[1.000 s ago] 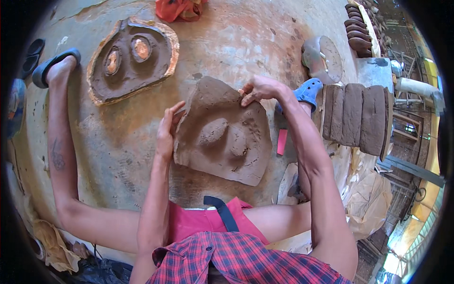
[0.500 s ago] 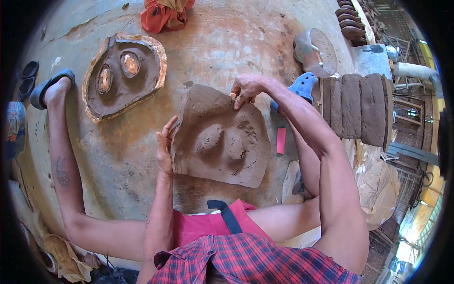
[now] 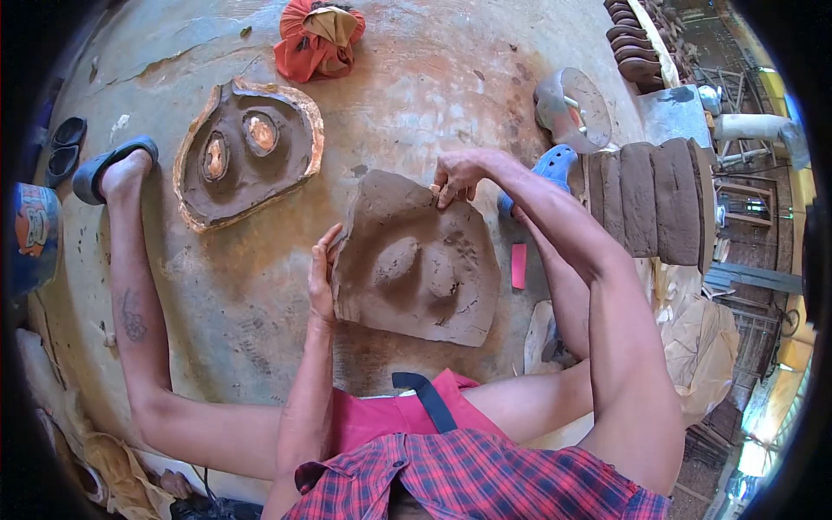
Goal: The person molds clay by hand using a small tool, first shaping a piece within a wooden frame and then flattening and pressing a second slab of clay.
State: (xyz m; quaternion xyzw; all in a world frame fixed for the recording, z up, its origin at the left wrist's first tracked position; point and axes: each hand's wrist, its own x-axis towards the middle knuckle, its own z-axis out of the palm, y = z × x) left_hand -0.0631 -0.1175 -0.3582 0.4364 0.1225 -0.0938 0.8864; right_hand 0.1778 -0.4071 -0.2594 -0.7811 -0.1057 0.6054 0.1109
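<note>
Now the clay slab (image 3: 416, 264) lies between both hands — left hand (image 3: 322, 270) spread flat against its left edge, right hand (image 3: 457, 176) pinching its far top edge.

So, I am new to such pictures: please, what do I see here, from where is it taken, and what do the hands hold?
A camera worn on a person's head looks down, so the edges bend. The person sits on the dusty floor. Between the legs lies a grey clay slab with two bumps. The left hand presses flat against its left edge; the right hand pinches its top edge. Further left lies a second clay piece with two hollows, and above it a red cloth. Clay blocks stand on the right.
</note>
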